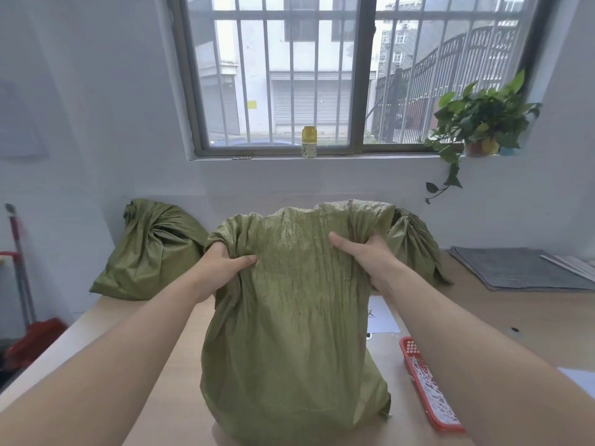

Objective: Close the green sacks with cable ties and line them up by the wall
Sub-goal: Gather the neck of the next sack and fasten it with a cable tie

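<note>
Head cam: left hand (225, 263) & right hand (367, 257) grip sack (289, 323) at top edge (untied).

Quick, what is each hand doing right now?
Left hand: grips the green sack near its top.
Right hand: grips the same sack's top.

The big olive-green woven plastic sack (289, 317) stands upright on the counter, top wide and untied, with the left hand (222, 262) and right hand (363, 255) gripping its upper corners. Back by the wall, the left gathered-neck sack (151, 255) slumps over, and the right gathered-neck sack (415, 246) is mostly hidden. White cable ties (431, 397) lie in a red basket (407, 347).
</note>
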